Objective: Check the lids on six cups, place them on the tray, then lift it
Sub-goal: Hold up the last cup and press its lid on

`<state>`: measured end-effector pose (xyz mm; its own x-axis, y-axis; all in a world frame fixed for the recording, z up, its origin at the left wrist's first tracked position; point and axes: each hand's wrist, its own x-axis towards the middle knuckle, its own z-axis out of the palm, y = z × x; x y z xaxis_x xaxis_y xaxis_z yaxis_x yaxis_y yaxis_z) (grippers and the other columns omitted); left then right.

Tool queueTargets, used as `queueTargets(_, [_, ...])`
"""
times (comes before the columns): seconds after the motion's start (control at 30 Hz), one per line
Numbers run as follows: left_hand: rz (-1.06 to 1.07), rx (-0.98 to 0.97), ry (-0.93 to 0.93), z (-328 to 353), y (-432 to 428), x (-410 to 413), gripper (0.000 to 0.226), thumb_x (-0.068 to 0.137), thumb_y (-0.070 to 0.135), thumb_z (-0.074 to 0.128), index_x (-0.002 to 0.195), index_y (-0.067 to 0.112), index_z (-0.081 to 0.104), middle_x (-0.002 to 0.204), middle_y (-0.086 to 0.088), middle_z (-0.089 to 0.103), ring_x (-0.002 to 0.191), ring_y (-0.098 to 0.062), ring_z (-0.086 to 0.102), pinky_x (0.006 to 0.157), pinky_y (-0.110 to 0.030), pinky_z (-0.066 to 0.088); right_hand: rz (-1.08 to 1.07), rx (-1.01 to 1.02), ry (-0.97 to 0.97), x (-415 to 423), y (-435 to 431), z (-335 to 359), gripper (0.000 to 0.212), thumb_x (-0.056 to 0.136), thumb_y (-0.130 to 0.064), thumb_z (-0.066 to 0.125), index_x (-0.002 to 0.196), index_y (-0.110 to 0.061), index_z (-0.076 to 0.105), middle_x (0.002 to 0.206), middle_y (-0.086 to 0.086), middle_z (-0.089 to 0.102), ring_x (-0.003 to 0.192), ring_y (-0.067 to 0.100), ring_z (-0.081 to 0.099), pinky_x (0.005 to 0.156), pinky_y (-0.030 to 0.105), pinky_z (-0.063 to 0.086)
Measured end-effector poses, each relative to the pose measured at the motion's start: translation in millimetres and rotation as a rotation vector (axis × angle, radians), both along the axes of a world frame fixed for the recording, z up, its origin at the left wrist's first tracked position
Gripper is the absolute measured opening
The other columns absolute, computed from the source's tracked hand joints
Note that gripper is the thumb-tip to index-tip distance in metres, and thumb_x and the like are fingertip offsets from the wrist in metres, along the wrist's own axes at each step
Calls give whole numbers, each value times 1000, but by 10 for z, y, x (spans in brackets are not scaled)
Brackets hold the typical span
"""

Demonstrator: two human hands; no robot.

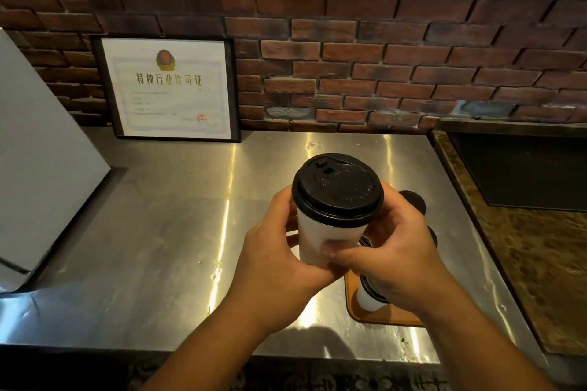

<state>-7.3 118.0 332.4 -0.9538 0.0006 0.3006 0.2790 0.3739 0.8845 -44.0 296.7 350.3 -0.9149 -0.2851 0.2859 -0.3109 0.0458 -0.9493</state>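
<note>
The left hand (276, 251) and the right hand (394, 251) both curl around the white cup (320, 232) and hold it in the air above the desk (178, 232), near the orange tray (352, 305). The step seems to be the check of its black lid (338, 189). The next move probably calls for a free place among the other cups (370, 297) on the tray, which the right hand partly hides.

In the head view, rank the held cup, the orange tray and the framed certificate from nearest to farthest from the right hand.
1. The held cup: gripped by the right hand itself, centre of view.
2. The orange tray: just beneath that hand, partly hidden by it.
3. The framed certificate: far off to the left, at the back.
</note>
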Motion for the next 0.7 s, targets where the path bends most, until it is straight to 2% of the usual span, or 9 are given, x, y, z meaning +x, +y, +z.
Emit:
queueTargets(0.1, [-61,4,-48,-71,42,-74,95,67,51,93,144,62,39,134,32,60,125,6,57,85,-5,51,-11,3,-6,-53,80,-99,79,59,-25,93,123,-59,63,124,-19,72,123,3,65,90,14,56])
queueTargets(0.17, [-149,12,-97,-152,21,-123,97,68,52,95,148,57,39,137,26,61,127,-2,60,94,-11,53,-16,3,-16,-78,182,-171,78,59,-26,96,123,-56,64,123,-15,73,123,6,67,90,16,57])
queueTargets(0.23, [-263,66,-212,-279,-39,-165,99,65,61,94,149,55,41,139,20,62,129,-9,61,100,-20,55,-35,7,-36,-84,301,-222,78,57,-38,100,125,-51,65,124,-12,74,123,11,68,91,19,58])
queueTargets(0.3, [-295,139,-369,-467,-96,-206,95,59,72,92,142,58,48,135,17,65,126,-13,64,100,-28,58,-57,-7,-70,-82,440,-265,80,54,-49,100,125,-49,66,125,-10,74,123,10,67,90,16,57])
queueTargets(0.37, [-187,137,-468,-754,-153,-254,85,54,76,91,131,57,59,124,18,70,117,-11,68,96,-32,61,-101,-4,-84,-83,620,-326,81,48,-44,103,121,-51,68,123,-11,74,120,9,68,88,14,56])
queueTargets(0.5, [157,-122,-626,-1476,-367,-313,62,68,50,97,120,43,65,112,16,71,106,-8,69,80,-25,60,-212,-13,-108,-60,1051,-498,78,46,-22,99,111,-54,71,121,-9,75,117,9,70,86,19,60])
queueTargets(0.6, [200,-335,-733,-1961,-531,-246,60,77,48,92,128,34,64,120,12,68,107,-11,66,78,-25,53,-295,-8,-118,-37,1401,-670,78,47,-14,92,108,-58,70,117,-16,76,113,2,70,82,12,57])
queueTargets(0.63, [196,-414,-749,-2078,-558,-210,63,79,49,89,134,32,63,126,8,67,110,-12,65,80,-24,51,-313,10,-116,-31,1513,-748,78,47,-16,92,109,-59,70,117,-18,76,112,0,70,82,11,57])
queueTargets(0.7, [154,-584,-743,-2248,-575,-162,72,82,50,85,144,27,58,142,1,61,122,-17,61,94,-28,51,-353,63,-140,-28,1735,-957,79,48,-22,94,113,-58,69,118,-19,75,111,-1,71,82,11,57])
